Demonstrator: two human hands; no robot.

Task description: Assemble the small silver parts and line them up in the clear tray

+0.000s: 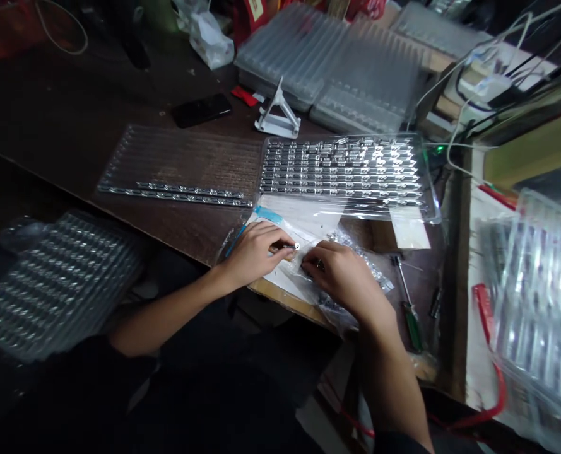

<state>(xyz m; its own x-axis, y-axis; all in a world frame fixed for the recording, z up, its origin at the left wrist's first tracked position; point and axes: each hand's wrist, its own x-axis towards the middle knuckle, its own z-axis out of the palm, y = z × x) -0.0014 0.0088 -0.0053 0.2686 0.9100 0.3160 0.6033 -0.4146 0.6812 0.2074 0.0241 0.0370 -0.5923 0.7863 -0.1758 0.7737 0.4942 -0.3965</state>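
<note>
My left hand (256, 250) pinches a small metal connector (290, 246) between thumb and fingertips, above white paper at the table's front edge. Close by on the right, my right hand (336, 268) has its fingers curled together over a clear plastic bag (375, 271) of small shiny parts; what is in those fingers is too small to make out. Behind my hands lies a clear ribbed tray (429, 208) filled with rows of metal connectors. The clear tray (185, 154) beside it on the left holds connectors in its front rows only.
A green-handled screwdriver (411, 328) lies right of my right arm. Behind the trays are a white stand (279, 116), a black phone (202, 110) and stacked clear trays (289, 53). More trays are stacked at the lower left (53, 284) and right (540, 296). Cables hang at the upper right.
</note>
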